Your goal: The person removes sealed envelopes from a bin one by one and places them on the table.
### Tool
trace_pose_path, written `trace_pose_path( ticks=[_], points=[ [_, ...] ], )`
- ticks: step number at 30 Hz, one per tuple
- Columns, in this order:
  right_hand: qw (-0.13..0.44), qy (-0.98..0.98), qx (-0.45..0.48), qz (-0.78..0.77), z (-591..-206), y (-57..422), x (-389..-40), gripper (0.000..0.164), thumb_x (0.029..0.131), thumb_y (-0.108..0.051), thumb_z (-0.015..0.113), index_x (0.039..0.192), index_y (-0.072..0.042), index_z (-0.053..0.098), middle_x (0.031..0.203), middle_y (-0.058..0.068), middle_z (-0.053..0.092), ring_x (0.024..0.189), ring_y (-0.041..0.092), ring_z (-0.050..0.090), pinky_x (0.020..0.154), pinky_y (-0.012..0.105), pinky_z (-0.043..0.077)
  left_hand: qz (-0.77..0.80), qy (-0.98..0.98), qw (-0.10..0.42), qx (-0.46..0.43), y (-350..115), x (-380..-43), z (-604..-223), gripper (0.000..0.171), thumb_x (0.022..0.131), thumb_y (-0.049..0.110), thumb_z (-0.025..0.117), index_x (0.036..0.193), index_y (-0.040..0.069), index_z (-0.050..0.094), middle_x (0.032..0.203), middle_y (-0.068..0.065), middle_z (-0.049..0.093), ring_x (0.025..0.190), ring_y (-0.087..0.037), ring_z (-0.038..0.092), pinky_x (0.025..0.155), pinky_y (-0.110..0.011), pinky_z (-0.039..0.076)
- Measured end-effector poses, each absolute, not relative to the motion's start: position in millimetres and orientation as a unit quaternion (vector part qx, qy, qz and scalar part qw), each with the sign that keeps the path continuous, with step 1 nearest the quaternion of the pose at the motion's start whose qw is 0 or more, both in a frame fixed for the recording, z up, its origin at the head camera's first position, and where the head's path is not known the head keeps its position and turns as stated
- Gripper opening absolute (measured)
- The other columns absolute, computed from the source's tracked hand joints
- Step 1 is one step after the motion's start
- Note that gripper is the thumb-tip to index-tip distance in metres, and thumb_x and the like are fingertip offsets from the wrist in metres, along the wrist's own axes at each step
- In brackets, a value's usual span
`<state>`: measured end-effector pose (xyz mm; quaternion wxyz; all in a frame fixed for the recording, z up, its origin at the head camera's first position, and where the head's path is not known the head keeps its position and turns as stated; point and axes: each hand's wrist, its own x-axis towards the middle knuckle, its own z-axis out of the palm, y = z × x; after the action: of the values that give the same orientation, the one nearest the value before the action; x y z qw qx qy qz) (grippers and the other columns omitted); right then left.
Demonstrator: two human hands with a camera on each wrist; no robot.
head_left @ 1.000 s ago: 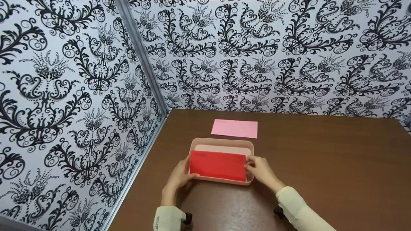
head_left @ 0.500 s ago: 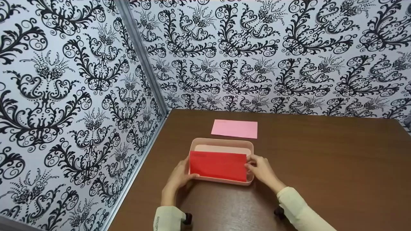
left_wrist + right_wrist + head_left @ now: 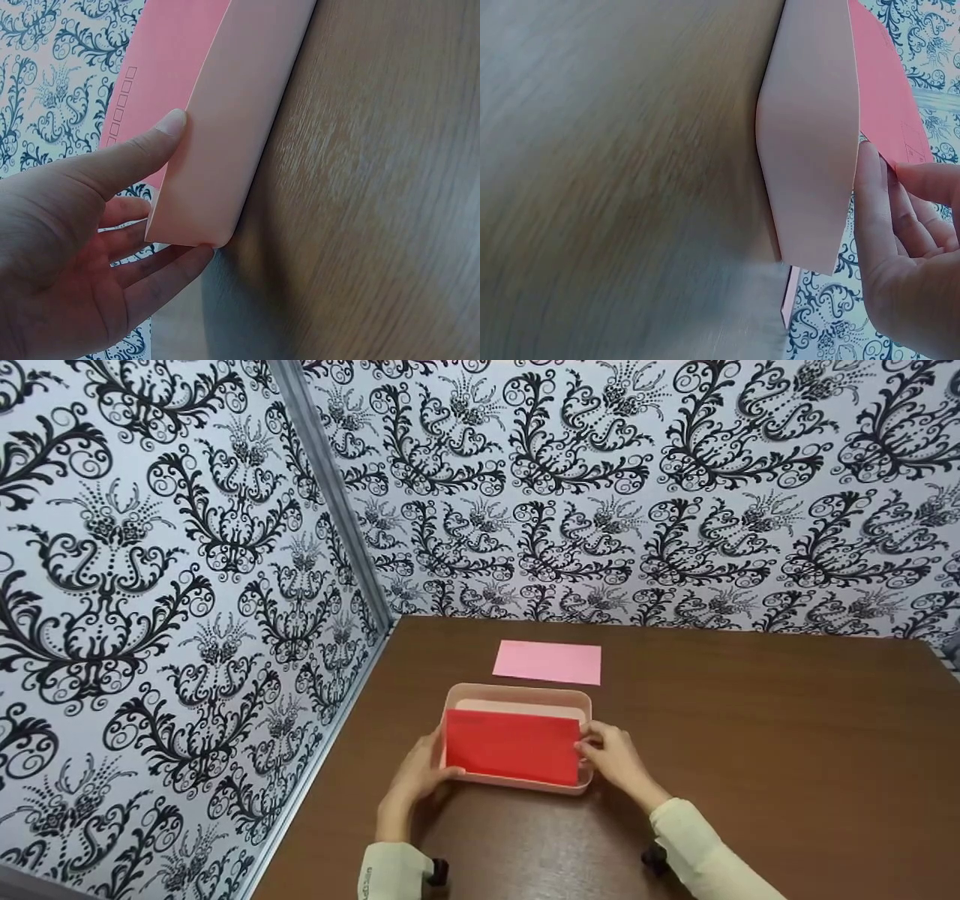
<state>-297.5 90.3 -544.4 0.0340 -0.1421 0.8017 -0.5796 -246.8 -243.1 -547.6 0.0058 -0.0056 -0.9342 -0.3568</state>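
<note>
A red envelope (image 3: 513, 747) leans tilted inside a shallow light-pink tray (image 3: 523, 694) in the head view. Small printed squares show on the envelope (image 3: 161, 67) in the left wrist view. My left hand (image 3: 417, 771) grips the tray's near left corner, thumb on the front wall and fingers around the end. With thumb and fingers, my right hand (image 3: 609, 751) pinches the envelope's right edge, just above the tray's right end. The right wrist view shows that pinch at the envelope's corner (image 3: 889, 97), beside the tray's outer wall (image 3: 810, 135). The envelope's lower edge is hidden by the front wall.
A pale pink envelope-like sheet (image 3: 547, 661) lies flat on the brown wooden table (image 3: 750, 735), just behind the tray. Patterned black-and-white panels stand along the left (image 3: 150, 585) and back (image 3: 600, 472) of the table.
The red envelope has shifted slightly to the right and its top edge has risen a little, with my right hand following. The left hand and the tray stay nearly in place.
</note>
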Motion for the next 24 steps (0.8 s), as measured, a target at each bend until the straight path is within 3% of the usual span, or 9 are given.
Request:
trace_pose_path(
  ticks=[11,18,24],
  points=[
    [0.041,0.806,-0.125,-0.576,-542.4,90.2,-299.2,0.008,0.092,0.008,0.06,0.097,0.013,0.059,0.094,0.032,0.069,0.073,0.036,0.07,0.066,0.044,0.062,-0.357,-0.934,0.011,-0.018,-244.8,-246.6,-548.5,0.093,0.081,0.029,0.081,0.153,-0.001,0.033,0.143,-0.03,0.049,0.131,-0.046,0.049,0.111,-0.062,0.037],
    [0.054,0.79,-0.127,-0.598,-539.8,94.6,-299.5,0.01,0.092,0.005,0.063,0.1,0.01,0.059,0.094,0.025,0.071,0.071,0.02,0.069,0.064,0.033,0.062,-0.368,-0.93,0.006,-0.012,-245.6,-246.6,-549.5,0.093,0.08,0.03,0.082,0.154,0.001,0.033,0.143,-0.029,0.049,0.131,-0.046,0.049,0.111,-0.063,0.037],
    [0.057,0.782,-0.131,-0.606,-540.2,99.4,-302.1,0.011,0.092,0.006,0.062,0.1,0.012,0.058,0.092,0.024,0.071,0.07,0.018,0.068,0.064,0.035,0.062,-0.378,-0.926,0.004,0.0,-245.2,-246.6,-550.4,0.093,0.079,0.031,0.082,0.153,0.003,0.035,0.143,-0.027,0.05,0.13,-0.045,0.049,0.111,-0.064,0.036]
  ],
)
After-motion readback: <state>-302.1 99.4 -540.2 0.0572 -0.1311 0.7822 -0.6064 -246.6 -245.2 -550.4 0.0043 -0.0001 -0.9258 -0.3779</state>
